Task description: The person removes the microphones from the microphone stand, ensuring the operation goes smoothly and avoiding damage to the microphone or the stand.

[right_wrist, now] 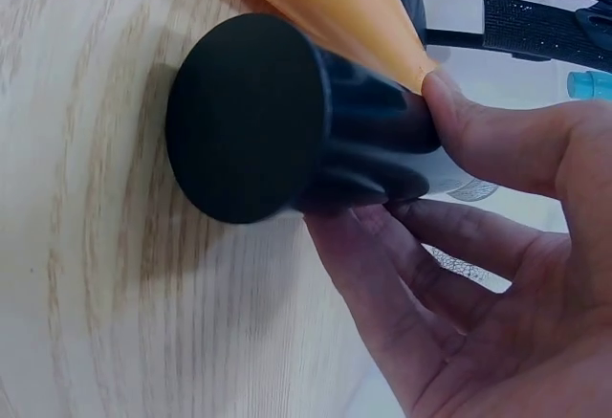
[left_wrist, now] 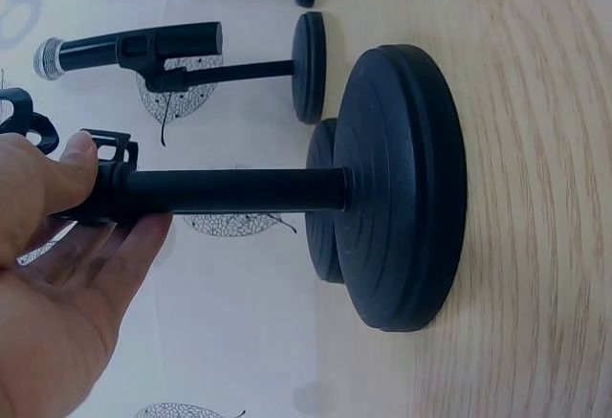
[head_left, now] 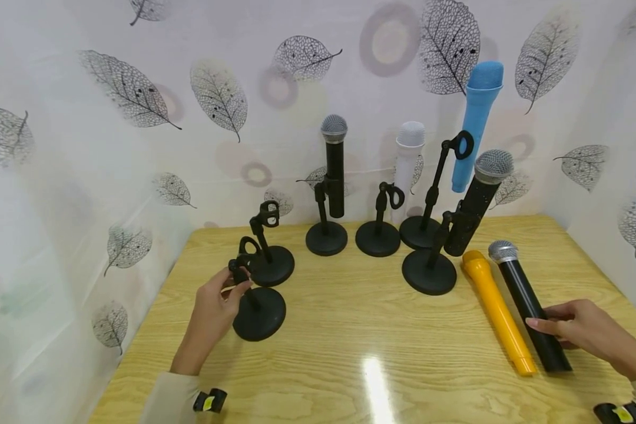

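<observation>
While a leaf-print backdrop [head_left: 291,141] stands at 12 o'clock, most of the risk seems to lie on the wood-grain tabletop [head_left: 318,365] before it. At 3 o'clock is the black handheld microphone [head_left: 523,297], its silver grille toward 11 and its butt toward 5; being round, it could roll if let go carelessly. The yellow-orange microphone [head_left: 500,314] lies just beside it on the 9 o'clock side, so a low sweep that way could bump it loose. At 2 o'clock a tilted black microphone [head_left: 479,197] leans toward 1 in its clip; a knock from the nearby grille might tip that top-heavy load. At 9 o'clock is the disc-based desktop stand [head_left: 259,318], with the rear-left stand [head_left: 272,268] close by toward 1; whether the two discs touch I cannot tell, but dragging it that way could jam them. The left hand [head_left: 217,303] pinches the stand's upper stem between thumb and fingers, a high hold that could rock the base under a sideways pull. The right hand [head_left: 588,327] pinches the microphone near its butt, thumb opposite fingers; gripped so far back, the grille end may droop or swing if lifted. Smallest, the stand's microphone clip [head_left: 242,260] sits near the rear stand's stem and could snag there if turned.
</observation>
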`<action>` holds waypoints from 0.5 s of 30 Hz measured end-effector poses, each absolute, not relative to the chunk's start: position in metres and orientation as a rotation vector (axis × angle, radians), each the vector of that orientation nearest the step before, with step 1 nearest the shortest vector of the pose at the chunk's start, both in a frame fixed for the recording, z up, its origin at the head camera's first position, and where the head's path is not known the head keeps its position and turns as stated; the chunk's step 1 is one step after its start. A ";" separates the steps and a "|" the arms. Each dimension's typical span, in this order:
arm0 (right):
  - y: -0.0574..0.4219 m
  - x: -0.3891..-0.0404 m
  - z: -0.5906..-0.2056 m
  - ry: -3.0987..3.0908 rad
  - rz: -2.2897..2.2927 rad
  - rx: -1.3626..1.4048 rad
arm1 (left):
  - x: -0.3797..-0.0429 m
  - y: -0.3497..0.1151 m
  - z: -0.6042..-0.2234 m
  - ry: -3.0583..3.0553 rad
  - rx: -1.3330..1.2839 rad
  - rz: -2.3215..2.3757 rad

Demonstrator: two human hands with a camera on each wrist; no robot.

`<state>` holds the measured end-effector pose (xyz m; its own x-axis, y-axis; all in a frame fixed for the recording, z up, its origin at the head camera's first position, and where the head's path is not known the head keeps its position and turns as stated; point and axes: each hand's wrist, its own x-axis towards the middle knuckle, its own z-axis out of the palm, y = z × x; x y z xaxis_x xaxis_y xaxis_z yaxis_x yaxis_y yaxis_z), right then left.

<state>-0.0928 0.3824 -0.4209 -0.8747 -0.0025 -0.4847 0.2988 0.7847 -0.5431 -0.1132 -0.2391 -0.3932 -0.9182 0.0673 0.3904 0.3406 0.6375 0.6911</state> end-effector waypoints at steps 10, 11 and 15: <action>0.384 -0.095 -0.425 2.459 -0.873 0.250 | -0.117 -0.244 -0.395 -2.525 -0.319 -1.157; 0.384 -0.095 -0.426 2.459 -0.872 0.251 | -0.118 -0.244 -0.395 -2.526 -0.315 -1.157; 0.385 -0.097 -0.428 2.455 -0.870 0.271 | -0.119 -0.245 -0.396 -2.525 -0.306 -1.173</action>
<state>-0.0967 0.3848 -0.4281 -0.8466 0.0149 -0.5320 0.3467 0.7739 -0.5300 -0.1188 -0.2453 -0.3959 -0.9193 0.0517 0.3900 0.3313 0.6363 0.6967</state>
